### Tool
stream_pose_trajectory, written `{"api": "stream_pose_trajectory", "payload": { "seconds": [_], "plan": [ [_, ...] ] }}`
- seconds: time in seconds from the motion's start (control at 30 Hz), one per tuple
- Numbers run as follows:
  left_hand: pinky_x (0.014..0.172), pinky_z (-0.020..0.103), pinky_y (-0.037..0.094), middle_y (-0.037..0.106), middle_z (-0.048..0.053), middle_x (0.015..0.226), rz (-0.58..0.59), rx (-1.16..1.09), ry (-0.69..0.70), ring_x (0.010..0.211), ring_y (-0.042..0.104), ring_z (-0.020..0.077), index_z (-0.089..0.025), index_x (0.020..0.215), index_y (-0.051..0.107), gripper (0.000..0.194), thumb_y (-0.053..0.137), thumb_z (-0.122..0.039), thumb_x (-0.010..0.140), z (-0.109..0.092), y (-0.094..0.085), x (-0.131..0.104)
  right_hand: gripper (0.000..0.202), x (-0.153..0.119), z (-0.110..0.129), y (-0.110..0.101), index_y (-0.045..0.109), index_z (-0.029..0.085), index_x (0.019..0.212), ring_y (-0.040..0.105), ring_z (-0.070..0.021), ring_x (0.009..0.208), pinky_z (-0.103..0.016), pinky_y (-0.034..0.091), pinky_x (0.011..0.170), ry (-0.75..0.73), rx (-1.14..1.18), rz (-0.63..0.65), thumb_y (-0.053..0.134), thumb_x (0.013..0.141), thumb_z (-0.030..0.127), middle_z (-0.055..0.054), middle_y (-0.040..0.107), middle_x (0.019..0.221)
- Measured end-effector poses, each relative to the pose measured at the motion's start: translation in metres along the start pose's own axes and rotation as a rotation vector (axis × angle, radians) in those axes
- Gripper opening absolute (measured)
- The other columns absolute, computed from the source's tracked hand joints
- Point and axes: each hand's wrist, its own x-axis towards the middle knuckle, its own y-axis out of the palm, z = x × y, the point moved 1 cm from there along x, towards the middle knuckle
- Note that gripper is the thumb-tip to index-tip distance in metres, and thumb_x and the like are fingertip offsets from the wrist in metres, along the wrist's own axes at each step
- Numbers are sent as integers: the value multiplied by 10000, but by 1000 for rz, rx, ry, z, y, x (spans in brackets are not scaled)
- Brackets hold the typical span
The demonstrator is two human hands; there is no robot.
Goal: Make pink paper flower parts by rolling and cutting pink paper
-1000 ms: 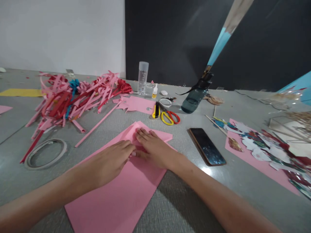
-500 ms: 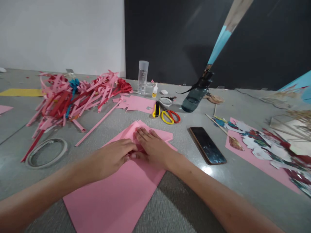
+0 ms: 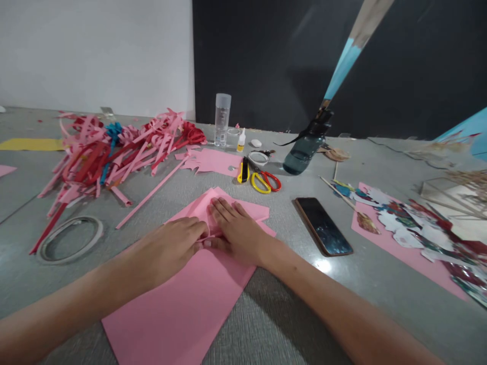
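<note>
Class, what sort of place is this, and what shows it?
Probably a craft workspace: pink paper under both hands, scissors, and a heap of pink and red paper strips.

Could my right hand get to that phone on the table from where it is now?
Probably yes: the phone lies just right of your right hand, with bare tabletop between them, though that hand is pressing the pink paper.
</note>
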Motion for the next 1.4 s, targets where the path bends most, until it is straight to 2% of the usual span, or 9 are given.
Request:
{"api": "stream_pose_trajectory", "payload": {
  "seconds": [0.23, 0.43, 0.6, 0.7, 0.77, 0.9, 1.0, 1.17, 1.4],
  "plan": [
    [785, 325, 472, 639, 62, 883, 10, 89, 49, 877, 630, 204, -217, 950, 684, 244, 442, -190, 960, -4, -2, 1, 810, -1, -2, 4, 289, 45, 1545, 172, -333, 1524, -562, 202, 1218, 2, -9, -46, 282, 997, 642, -217, 195, 1627],
    [568, 298, 448, 634, 68, 949, 30, 356, -25, 789, 613, 212, -217, 988, 664, 389, 431, 21, 786, -15, 0, -6, 749, -1, -3, 0, 269, 25, 1549, 144, -324, 1530, -552, 186, 1223, -2, 31, 8, 339, 1013, 544, -217, 165, 1634],
    [609, 297, 510, 662, 102, 1006, 19, 516, -45, 914, 610, 239, -185, 1036, 677, 422, 426, 45, 787, -32, 1, -7, 697, -1, 0, -4, 276, 9, 1543, 153, -323, 1528, -547, 186, 1226, 16, 27, 27, 370, 1012, 451, -218, 161, 1632],
    [646, 326, 536, 668, 135, 1046, -38, 555, -28, 973, 598, 273, -188, 1062, 697, 314, 466, -72, 885, -38, 12, -10, 635, -1, 1, -1, 288, 16, 1539, 176, -316, 1524, -549, 198, 1223, 11, -11, -3, 331, 1021, 381, -208, 177, 1631],
    [772, 419, 559, 660, 168, 1116, -76, 529, -36, 1082, 576, 334, -175, 1117, 700, 291, 512, -329, 958, -40, 21, -14, 607, -1, 0, 1, 299, 21, 1535, 195, -310, 1521, -543, 204, 1225, 12, -41, -27, 313, 1024, 348, -201, 202, 1629],
    [1035, 627, 419, 532, 249, 1400, -188, 431, -42, 1351, 417, 452, -113, 1348, 587, 779, 387, -724, 910, -39, 35, -21, 574, 1, 0, 5, 336, 53, 1526, 236, -295, 1511, -537, 216, 1227, 27, -73, -81, 291, 1034, 344, -182, 254, 1620],
    [1123, 625, 331, 438, 244, 1512, -226, 403, -28, 1451, 312, 435, -114, 1453, 485, 887, 288, -778, 900, -32, 40, -24, 563, 2, -1, 5, 346, 76, 1526, 264, -288, 1502, -531, 235, 1220, 30, -78, -124, 285, 1041, 355, -171, 289, 1612],
    [1140, 570, 348, 365, 294, 1542, -219, 392, -22, 1448, 336, 429, -36, 1479, 428, 1064, 263, -862, 829, -24, 41, -22, 539, 3, 0, 4, 389, 72, 1502, 329, -287, 1465, -507, 274, 1198, 19, -85, -187, 308, 1042, 341, -178, 361, 1583],
    [1168, 562, 304, 308, 294, 1570, -200, 357, 0, 1467, 301, 419, -19, 1517, 354, 1076, 289, -851, 837, -15, 39, -18, 489, 6, -7, 4, 439, 132, 1466, 376, -246, 1434, -455, 306, 1191, 42, 44, -242, 361, 1034, 348, -140, 451, 1530]
  ]
}}
